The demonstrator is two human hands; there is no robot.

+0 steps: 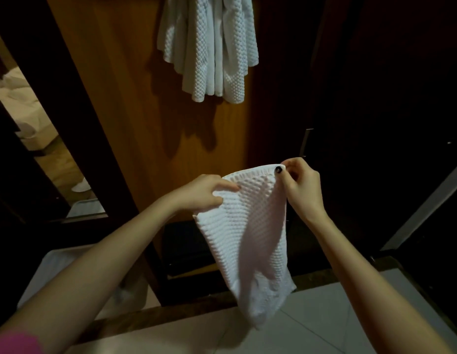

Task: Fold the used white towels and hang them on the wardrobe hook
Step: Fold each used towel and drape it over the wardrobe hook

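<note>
Head camera looks down over my arms: I'm holding a white waffle towel [250,233] up in the air, in front of the wooden wardrobe panel [135,111]. My left hand [204,191] grips its upper left edge, fingers curled into the cloth. My right hand [301,187] pinches the top right corner between thumb and fingertips. The towel hangs from that top edge and narrows downward, its bottom end dangling above the pale tiled floor [311,315]. Near the top edge of the panel a bunch of white towels [209,47] hangs in folds against the wood; what carries it I cannot see. A pink sleeve [15,341] shows on my left arm
</note>
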